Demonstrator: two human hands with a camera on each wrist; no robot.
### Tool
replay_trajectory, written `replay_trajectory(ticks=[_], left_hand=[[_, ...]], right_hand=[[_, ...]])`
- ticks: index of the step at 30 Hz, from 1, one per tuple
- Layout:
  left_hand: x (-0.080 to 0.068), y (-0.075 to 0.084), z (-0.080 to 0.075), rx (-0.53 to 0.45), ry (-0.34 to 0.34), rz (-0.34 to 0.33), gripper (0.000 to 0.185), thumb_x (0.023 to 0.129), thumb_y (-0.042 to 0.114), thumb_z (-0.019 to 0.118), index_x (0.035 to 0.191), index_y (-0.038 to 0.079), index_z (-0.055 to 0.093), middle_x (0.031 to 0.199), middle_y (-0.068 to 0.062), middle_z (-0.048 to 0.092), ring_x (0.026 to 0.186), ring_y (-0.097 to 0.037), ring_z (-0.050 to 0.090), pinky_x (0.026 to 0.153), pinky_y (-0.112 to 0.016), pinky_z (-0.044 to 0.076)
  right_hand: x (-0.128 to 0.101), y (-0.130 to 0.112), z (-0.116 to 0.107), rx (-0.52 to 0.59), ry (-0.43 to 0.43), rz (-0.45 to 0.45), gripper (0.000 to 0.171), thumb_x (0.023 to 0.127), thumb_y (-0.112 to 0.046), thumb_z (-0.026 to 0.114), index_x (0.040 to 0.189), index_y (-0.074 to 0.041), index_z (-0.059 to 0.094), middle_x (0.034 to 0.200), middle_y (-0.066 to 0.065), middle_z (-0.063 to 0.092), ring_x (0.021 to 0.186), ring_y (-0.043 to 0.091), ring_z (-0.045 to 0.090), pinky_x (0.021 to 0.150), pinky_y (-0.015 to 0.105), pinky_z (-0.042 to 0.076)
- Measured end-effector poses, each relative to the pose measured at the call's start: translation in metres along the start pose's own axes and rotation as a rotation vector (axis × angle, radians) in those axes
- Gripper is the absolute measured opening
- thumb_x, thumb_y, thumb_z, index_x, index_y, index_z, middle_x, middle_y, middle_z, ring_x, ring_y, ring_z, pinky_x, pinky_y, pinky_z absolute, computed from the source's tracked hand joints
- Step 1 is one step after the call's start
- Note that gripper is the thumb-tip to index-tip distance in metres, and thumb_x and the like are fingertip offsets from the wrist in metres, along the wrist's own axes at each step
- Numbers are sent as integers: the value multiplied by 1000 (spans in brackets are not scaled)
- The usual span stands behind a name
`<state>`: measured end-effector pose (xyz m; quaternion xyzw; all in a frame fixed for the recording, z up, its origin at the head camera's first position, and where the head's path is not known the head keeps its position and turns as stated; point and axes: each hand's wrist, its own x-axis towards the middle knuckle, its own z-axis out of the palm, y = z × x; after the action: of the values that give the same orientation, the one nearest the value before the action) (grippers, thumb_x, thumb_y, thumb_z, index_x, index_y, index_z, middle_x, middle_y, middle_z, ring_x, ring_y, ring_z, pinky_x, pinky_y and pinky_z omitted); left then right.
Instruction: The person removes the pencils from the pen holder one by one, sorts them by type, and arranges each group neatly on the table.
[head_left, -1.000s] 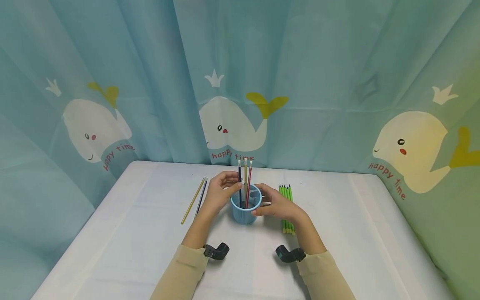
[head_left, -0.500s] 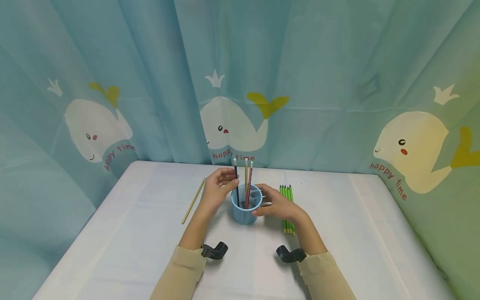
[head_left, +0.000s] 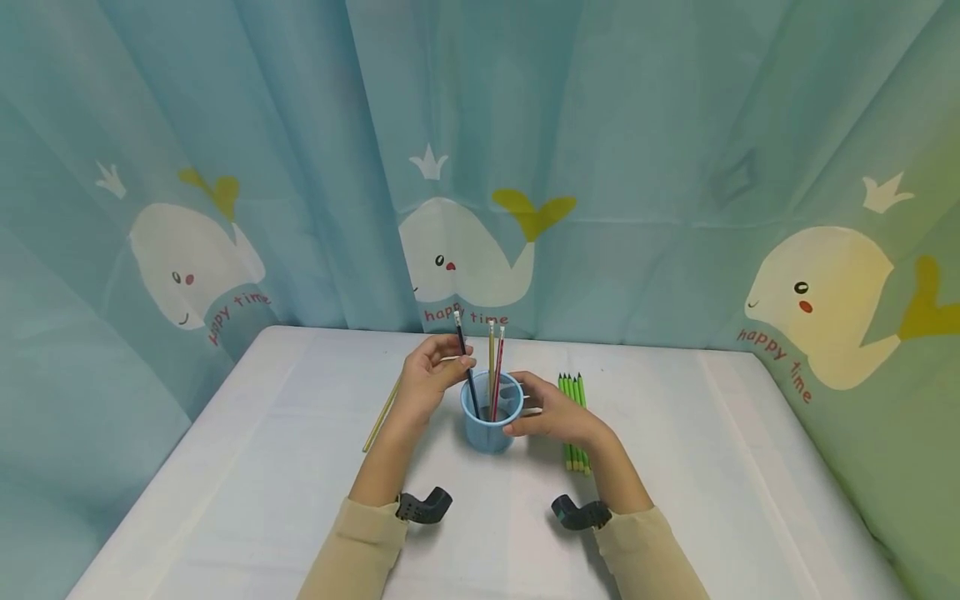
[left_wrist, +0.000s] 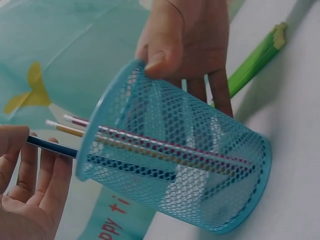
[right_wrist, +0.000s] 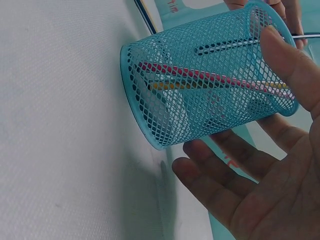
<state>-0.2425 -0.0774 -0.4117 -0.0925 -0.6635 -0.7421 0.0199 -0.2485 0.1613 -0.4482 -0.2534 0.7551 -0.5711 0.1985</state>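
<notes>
A blue mesh pencil cup (head_left: 489,421) stands mid-table. My left hand (head_left: 457,364) pinches a dark blue pencil (head_left: 460,333) that leans left with its tip still inside the cup. A yellow pencil (head_left: 491,354) and a red pencil (head_left: 498,358) stand upright in the cup. My right hand (head_left: 528,414) holds the cup, thumb on the rim and fingers along its right side. In the left wrist view the cup (left_wrist: 175,155) shows the three pencils inside, and the dark pencil (left_wrist: 50,146) runs to my fingers. In the right wrist view my thumb (right_wrist: 290,65) presses the cup (right_wrist: 200,90) rim.
Several green pencils (head_left: 573,417) lie in a row just right of the cup, behind my right hand. A yellow pencil (head_left: 378,417) lies on the white table (head_left: 262,467) to the left, partly hidden by my left hand. A whale-print curtain (head_left: 480,167) hangs behind.
My left hand has tilted the dark blue pencil leftward and raised it a little; its eraser end moved left and up. The right hand and the cup stayed put.
</notes>
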Motion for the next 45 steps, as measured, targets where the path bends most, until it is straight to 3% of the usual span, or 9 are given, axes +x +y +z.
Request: replay_trajectory(ticks=[16,23,32,36,40,45], left_hand=[[-11,18,-9,-61,-9,37,29,97,5,64,123,-1,54,118,-13,63,101,-18,70,95,-36,57],[-14,32,-19,-117,18,97,25,97,1,61,121,-2,53,112,-8,63,98,-17,70,94,-37,58],[-14,41,-37,-118,94,131,24,97,1,61,121,6,58,116,-15,60,97,-17,68,91,-34,59],[-13,41,-45,-83,110,112,26,98,3,61,123,6,58,114,-9,62,97,-16,68,89,-31,59],[-12,40,-55,-14,126,50,31,99,7,61,128,1,54,114,-3,64,96,-14,67,88,-28,58],[-11,36,-71,105,143,-24,36,100,12,60,134,3,52,119,-5,64,97,-12,66,91,-32,58]], right_hand=[[-1,5,4,1,-2,-6,72,82,-12,80,145,-10,43,133,14,58,125,35,53,106,55,45],[-1,4,3,6,-7,-5,73,82,-12,79,145,-11,43,134,14,56,126,37,52,107,55,45],[0,3,2,5,-15,-21,71,84,-12,78,145,-10,43,135,16,55,127,38,52,106,56,45],[-1,2,1,9,-13,-15,71,83,-11,78,145,-12,43,135,14,55,127,37,52,106,56,45],[-1,1,1,11,-13,-9,71,83,-11,79,145,-13,44,136,13,55,127,37,52,106,55,46],[0,1,1,13,-14,-8,70,83,-12,79,145,-12,44,135,14,55,126,37,53,105,55,47]])
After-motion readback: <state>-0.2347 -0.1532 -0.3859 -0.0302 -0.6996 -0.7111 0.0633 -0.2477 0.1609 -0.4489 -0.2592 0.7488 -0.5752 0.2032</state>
